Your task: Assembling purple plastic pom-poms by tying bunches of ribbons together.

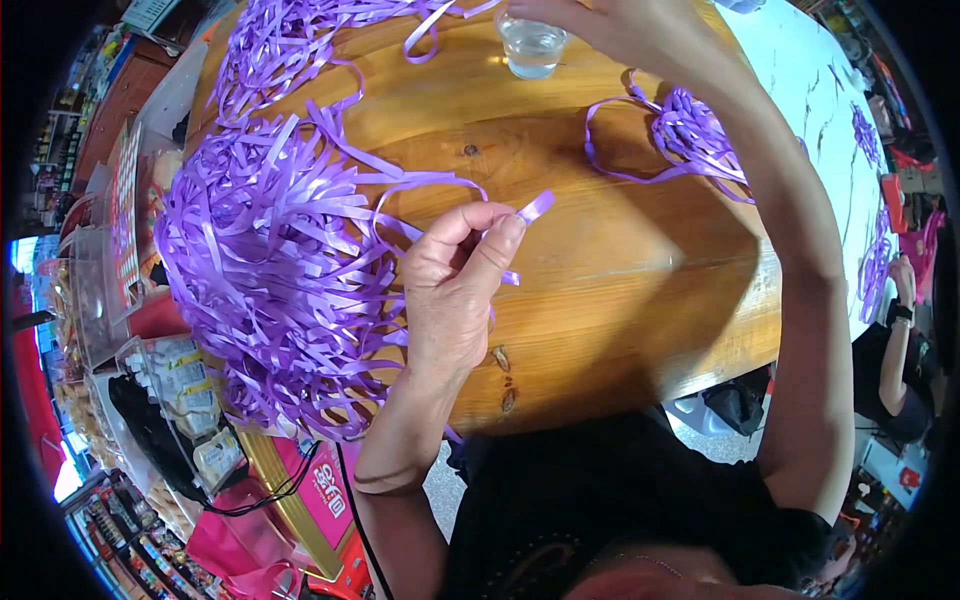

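Note:
My left hand [455, 275] is closed in a pinch, thumb against forefinger. Between them a short end of purple satin ribbon [539, 207] sticks out to the right. More of the ribbon trails left toward a large heap of loose purple ribbons [280, 260] on the table's left side. My right hand [590, 22] reaches to the far edge, over the rim of a small clear cup of water [533, 50]. The top of the picture cuts that hand off, so its fingertips and grip are hidden. A smaller bundle of purple ribbons [690, 135] lies beneath my right forearm.
The wooden table [590, 320] has a rounded near edge. Beyond it at right is a white marbled tabletop [790, 60] with more purple ribbons [876, 265]. Another person's hand [902, 280] is there. Clear bins of packages [180, 385] crowd the left side.

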Demonstrator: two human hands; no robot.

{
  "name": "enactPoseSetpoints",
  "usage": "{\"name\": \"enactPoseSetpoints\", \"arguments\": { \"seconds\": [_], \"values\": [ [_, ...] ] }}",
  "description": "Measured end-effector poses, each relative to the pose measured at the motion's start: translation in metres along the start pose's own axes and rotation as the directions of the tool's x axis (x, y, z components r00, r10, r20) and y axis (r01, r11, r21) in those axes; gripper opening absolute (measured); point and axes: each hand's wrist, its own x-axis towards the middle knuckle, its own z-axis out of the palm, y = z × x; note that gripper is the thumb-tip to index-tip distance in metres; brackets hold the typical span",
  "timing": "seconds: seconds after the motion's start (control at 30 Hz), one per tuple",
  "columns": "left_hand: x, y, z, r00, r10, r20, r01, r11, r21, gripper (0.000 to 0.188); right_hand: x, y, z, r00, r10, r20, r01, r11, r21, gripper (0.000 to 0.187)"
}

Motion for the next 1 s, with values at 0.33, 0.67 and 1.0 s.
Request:
{"name": "enactPoseSetpoints", "arguments": {
  "seconds": [0.33, 0.67, 1.0],
  "values": [
    [-0.005, -0.005, 0.003, 0.999, -0.015, 0.043, 0.018, 0.998, -0.066, 0.006, -0.068, -0.091, 0.015, 0.969, 0.04, 0.244, -0.05, 0.998, 0.035, 0.034],
    [-0.008, -0.007, 0.006, 0.999, -0.009, 0.031, 0.008, 0.999, 0.036, 0.012, -0.077, -0.096, 0.008, 0.975, 0.03, 0.222, -0.007, 0.995, -0.104, 0.025],
    [-0.008, 0.0, 0.015, 0.977, 0.191, 0.092, -0.211, 0.836, 0.506, 0.007, -0.088, -0.097, -0.007, 0.921, 0.282, 0.267, -0.304, 0.952, 0.044, 0.01]
  ]
}}
